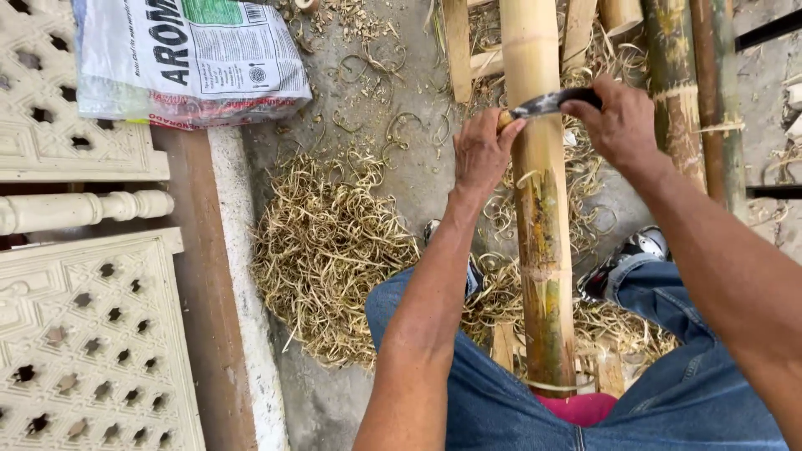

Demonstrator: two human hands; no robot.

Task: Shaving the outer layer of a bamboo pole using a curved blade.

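Your thick yellow-green bamboo pole (541,217) runs lengthwise away from you, its near end between your knees in blue jeans (668,392) and its far end leaving the top of the view; the long axis is close to vertical in the picture, leaning slightly to the left at the top. Across it, almost at right angles, lies the dark curved metal blade (553,102), its long axis running left to right and rising a little towards your right.

Your left hand (483,152) sits just left of the pole, fingers curled and closed around the blade's pale wooden end, knuckles touching the bamboo's side. Your right hand (616,124) is on the pole's other side, fingers wrapped shut over the blade's dark end. The pole therefore passes between your two hands, under the blade, and the blade rests on its upper surface.

A heap of curly straw-coloured bamboo shavings (326,250) lies on the concrete to your left. More bamboo poles (672,83) lie beside the worked one, on your right. A printed white plastic sack (188,54) rests at upper left, above pale perforated carved panels (88,334).
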